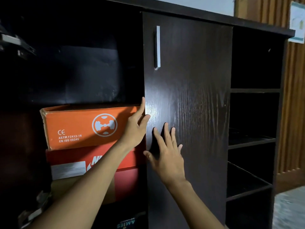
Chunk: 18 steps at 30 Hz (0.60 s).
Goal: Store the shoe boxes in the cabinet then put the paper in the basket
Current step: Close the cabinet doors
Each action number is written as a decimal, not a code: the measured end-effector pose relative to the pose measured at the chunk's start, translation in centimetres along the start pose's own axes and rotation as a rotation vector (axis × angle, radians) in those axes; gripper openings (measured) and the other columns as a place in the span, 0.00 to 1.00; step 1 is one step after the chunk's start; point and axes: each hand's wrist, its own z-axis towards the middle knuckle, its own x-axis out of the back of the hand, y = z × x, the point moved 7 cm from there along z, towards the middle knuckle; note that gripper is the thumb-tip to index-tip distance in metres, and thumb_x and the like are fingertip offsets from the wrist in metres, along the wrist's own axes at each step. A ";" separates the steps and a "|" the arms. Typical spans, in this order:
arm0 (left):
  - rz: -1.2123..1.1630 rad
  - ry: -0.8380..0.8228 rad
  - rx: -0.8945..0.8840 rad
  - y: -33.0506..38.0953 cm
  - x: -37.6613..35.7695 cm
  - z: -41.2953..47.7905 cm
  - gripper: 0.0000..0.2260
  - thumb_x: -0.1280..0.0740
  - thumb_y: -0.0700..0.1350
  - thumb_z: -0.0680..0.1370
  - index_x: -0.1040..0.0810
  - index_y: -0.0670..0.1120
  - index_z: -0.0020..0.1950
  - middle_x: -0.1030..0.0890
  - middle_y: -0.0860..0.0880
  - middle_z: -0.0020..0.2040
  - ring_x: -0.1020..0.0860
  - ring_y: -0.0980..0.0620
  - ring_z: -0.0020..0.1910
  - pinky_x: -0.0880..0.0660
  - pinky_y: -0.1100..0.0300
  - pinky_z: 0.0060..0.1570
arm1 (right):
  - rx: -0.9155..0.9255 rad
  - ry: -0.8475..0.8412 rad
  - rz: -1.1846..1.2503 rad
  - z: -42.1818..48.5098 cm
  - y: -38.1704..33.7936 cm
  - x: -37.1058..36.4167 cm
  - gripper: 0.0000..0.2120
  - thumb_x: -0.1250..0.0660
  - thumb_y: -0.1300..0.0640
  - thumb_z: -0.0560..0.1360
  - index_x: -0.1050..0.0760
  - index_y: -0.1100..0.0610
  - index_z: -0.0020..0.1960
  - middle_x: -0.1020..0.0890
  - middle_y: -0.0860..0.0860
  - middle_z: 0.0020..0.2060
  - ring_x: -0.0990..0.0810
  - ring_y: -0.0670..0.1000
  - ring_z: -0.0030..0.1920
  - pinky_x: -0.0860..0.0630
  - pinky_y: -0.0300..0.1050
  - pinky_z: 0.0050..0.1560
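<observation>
**Left grip (137,128) flat on the orange shoe box (82,128), right grip (166,156) spread on the cabinet door (189,96)**

The person's left grip is spread, not pinching anything. Its palm lies over the right end of the orange shoe box's front. The fingers are straight and point up along the door's left edge, and the thumb reaches across that edge. The right grip is also spread, with fingers apart and straight, and it lies flat against the lower half of the dark door, just beside the left grip.

The orange shoe box sits inside the left compartment of the cabinet (181,9), on top of a red shoe box (125,162). The red box rests in turn on a tan box (66,187). Below the stack, at the bottom edge of the view, is a dark box with teal lettering (125,224). The space above the orange box is in deep shadow.

A pale bar handle (158,47) stands upright near the door's upper left corner. Right of the door, the cabinet has open shelves (252,141) one above another. Beyond them is a wall of wooden slats (295,113) with a printed sheet (297,22) fixed to it.
</observation>
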 end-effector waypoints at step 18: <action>0.527 0.199 0.139 13.3 13.9 -9.5 0.12 0.27 0.50 0.74 0.17 0.48 0.55 0.16 0.50 0.41 0.21 0.56 0.36 0.23 0.59 0.44 | 0.000 -0.193 0.534 0.3 -11.1 6.3 0.14 0.30 0.45 0.74 0.21 0.46 0.59 0.16 0.46 0.52 0.18 0.50 0.55 0.23 0.50 0.59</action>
